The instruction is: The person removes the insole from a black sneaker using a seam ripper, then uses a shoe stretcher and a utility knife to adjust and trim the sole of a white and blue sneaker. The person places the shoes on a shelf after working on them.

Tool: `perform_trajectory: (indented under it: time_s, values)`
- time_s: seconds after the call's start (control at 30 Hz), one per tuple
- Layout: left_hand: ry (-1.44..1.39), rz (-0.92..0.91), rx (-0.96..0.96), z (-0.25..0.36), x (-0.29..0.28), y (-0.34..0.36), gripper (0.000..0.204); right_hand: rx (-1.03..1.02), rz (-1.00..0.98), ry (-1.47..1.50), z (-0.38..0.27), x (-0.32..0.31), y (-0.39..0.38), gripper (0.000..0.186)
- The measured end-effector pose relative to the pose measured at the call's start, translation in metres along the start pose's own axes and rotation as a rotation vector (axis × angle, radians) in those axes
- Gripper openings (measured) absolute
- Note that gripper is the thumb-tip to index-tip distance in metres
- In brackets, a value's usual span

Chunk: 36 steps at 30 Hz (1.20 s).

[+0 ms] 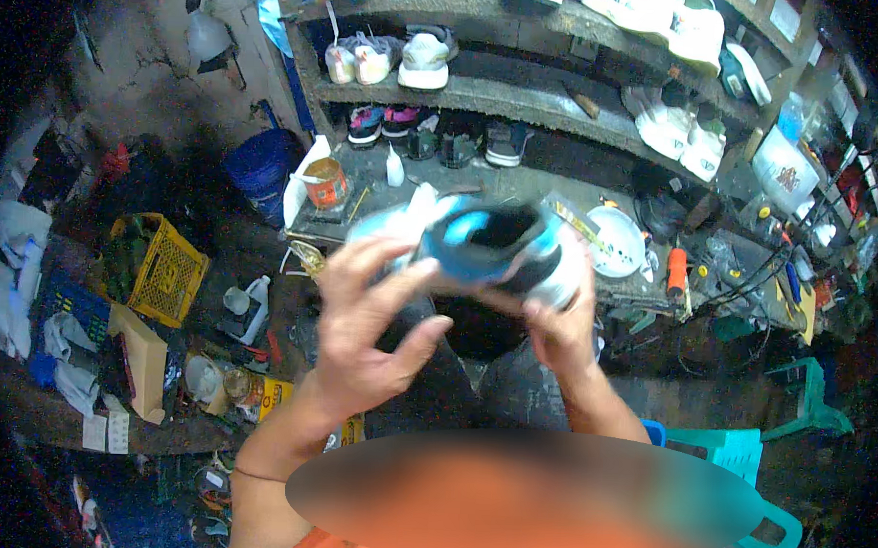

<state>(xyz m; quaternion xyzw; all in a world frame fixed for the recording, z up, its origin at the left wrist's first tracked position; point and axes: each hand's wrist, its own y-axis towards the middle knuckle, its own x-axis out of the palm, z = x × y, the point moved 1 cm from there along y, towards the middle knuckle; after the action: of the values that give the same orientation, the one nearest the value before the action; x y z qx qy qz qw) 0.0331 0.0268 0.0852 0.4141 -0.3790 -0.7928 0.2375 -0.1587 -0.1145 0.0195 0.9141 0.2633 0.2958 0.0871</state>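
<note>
A blurred blue, black and white shoe (489, 239) is held up in front of the bench, its dark opening facing upward. My right hand (564, 328) grips the shoe at its right end, thumb underneath in view, other fingers mostly hidden. My left hand (378, 330) is spread at the shoe's left side, fingertips touching it and thumb held apart below. Behind on the bench (364, 187) stand an orange can (327, 193) with a stick in it and a white squeeze bottle (395, 169); right of the shoe lie a white round dish (618, 248) and an orange-handled tool (676, 275).
Shelves (495, 105) above the bench hold several shoes (424, 63). A blue bucket (258, 163), a yellow crate (179, 272) and assorted clutter are on the left. Green plastic stools (781, 529) stand at the lower right, and cables (783, 260) trail at the right.
</note>
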Motion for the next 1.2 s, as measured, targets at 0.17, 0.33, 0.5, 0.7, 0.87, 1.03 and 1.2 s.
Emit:
perform_trajectory:
  time_s: [0.17,0.33,0.5,0.7,0.87,1.03,1.2]
  values:
    - [-0.095,0.078,-0.108,-0.018,-0.02,0.004,0.028,-0.786,0.158,-0.306,-0.034,0.066,0.151,0.104]
    - [-0.069,-0.094,-0.175,-0.031,0.014,-0.039,0.028,-1.044,0.53,-0.804,-0.012,0.158,0.315,0.09]
    - [-0.188,-0.254,-0.345,-0.054,0.047,-0.115,0.027,-0.451,0.473,-1.228,0.021,0.16,0.376,0.061]
    - [-0.279,-0.314,-0.578,-0.078,0.064,-0.181,0.026,-0.543,0.126,-0.688,0.085,0.214,0.371,0.086]
    - [-0.318,-0.314,-0.66,-0.079,0.056,-0.181,0.028,-0.211,0.238,-0.819,0.08,0.253,0.423,0.127]
    - [-0.298,-0.251,-0.636,-0.074,0.036,-0.166,0.027,-0.421,-0.037,-0.676,0.058,0.245,0.407,0.071]
    - [-0.226,-0.083,-0.544,-0.075,-0.015,-0.133,0.017,-0.085,-0.363,-0.2,0.026,0.166,0.27,0.049]
